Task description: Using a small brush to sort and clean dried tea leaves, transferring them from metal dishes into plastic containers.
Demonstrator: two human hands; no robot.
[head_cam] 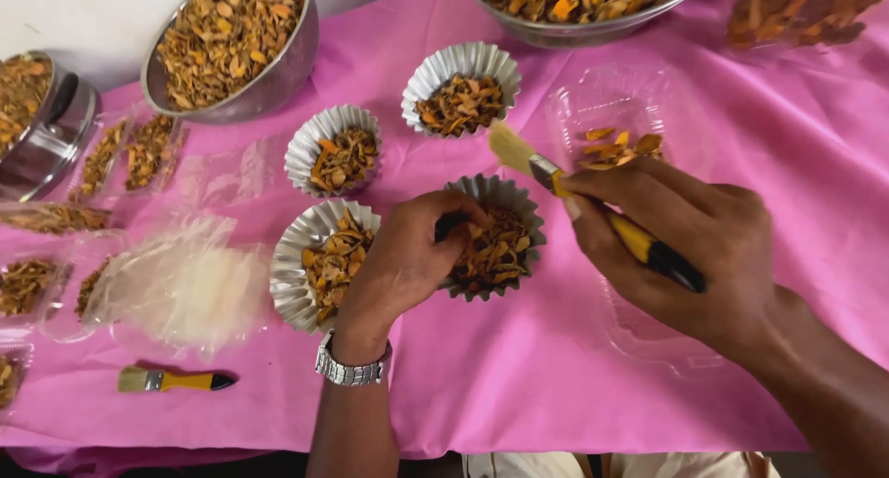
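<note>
Near edge: pink cloth [519,367] covers the counter. A spare yellow-handled paintbrush [174,380] lies on it at lower left, untouched. Left hand [407,256], metal watch [350,371] on the wrist, reaches into a fluted foil cup [523,220] of dried orange-brown chips; fingers [456,214] curled and pinched together down among the chips at the cup's left rim, grip on any single piece not visible. Right hand [681,251] is closed around a second paintbrush [593,205], black-and-yellow handle running through the fist, pale bristles pointing up-left, above and just beyond the cup, not touching it.

Just left of the left hand, another foil cup [315,260] filled with the same chips. Further left, a crumpled heap of clear plastic wrap [185,288], with small filled clear trays [28,283] beside it at the edge.

Mid distance: two more filled foil cups, one [333,149] left and one [460,89] right. A clear plastic clamshell [616,107] sits behind the right hand with a few orange chips in it; its other half shows under the wrist.

Far: steel bowl [231,43] heaped with chips at upper left, a lidded steel container [46,126] at far left, a second big steel bowl [583,6] at top centre, a clear bag of chips [796,10] at top right.
</note>
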